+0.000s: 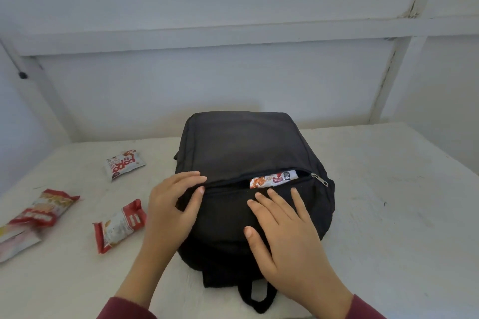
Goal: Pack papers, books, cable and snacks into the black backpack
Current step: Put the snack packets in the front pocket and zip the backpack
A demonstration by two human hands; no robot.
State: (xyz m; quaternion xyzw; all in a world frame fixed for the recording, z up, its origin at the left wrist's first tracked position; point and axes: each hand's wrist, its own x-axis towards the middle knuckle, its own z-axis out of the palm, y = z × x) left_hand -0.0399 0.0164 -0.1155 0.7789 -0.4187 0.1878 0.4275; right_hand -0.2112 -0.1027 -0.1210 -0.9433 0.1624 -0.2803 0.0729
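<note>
The black backpack [246, 147] lies flat in the middle of the white table, its front pocket zipper partly undone with the silver pull [320, 179] at the right end. A snack packet [272, 179] shows through the pocket opening. My left hand [173, 207] pinches the pocket's left edge between thumb and fingers. My right hand [282, 230] lies flat with spread fingers on the pocket just below the opening. Loose snack packets lie to the left: a white and red one [124, 163], a red one [119, 225], and a blurred red one [44, 211].
The white table [388, 215] ends at a pale panelled wall behind the backpack. A pale wrapper [15, 241] lies at the left edge. The backpack's carry loop [256, 295] points toward me.
</note>
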